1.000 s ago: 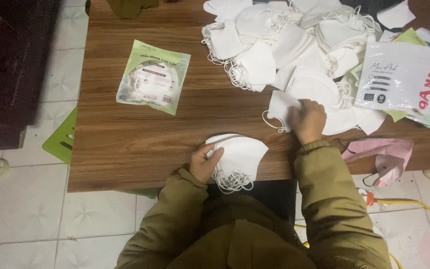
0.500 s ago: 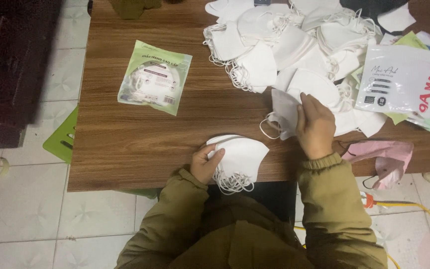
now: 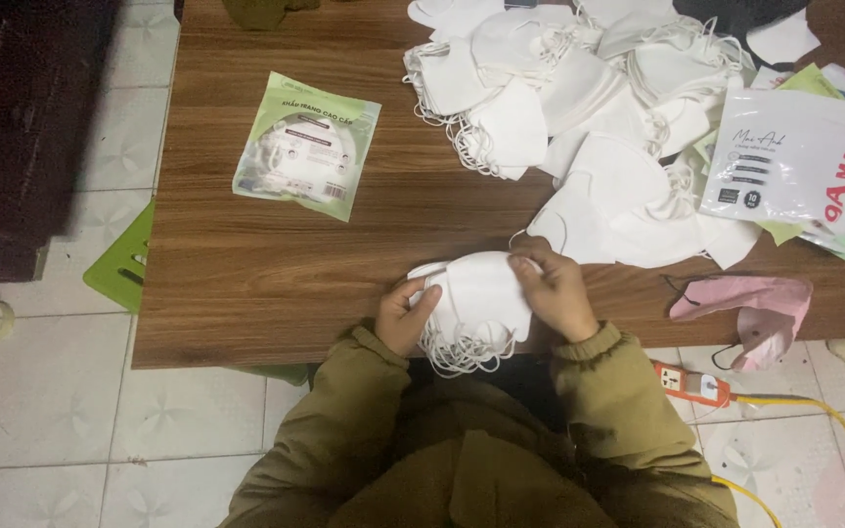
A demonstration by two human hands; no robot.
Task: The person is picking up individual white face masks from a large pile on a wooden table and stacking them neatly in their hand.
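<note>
A small stack of folded white face masks (image 3: 476, 298) lies at the near edge of the brown wooden table (image 3: 276, 284), its ear loops hanging over the edge. My left hand (image 3: 405, 315) grips the stack's left end. My right hand (image 3: 555, 291) presses down on its right side, fingers over the top mask. A big loose heap of white masks (image 3: 579, 108) spreads across the far right of the table, just beyond my right hand.
A sealed green mask packet (image 3: 307, 145) lies at the left of the table. White and green packets (image 3: 789, 161) are piled at the right edge, with a pink mask (image 3: 745, 298) near them. A power strip (image 3: 691, 383) and yellow cable lie on the tiled floor.
My right hand lifted a white mask from the heap's edge and brought it back onto the stack by the near edge. My left hand stayed on the stack.
</note>
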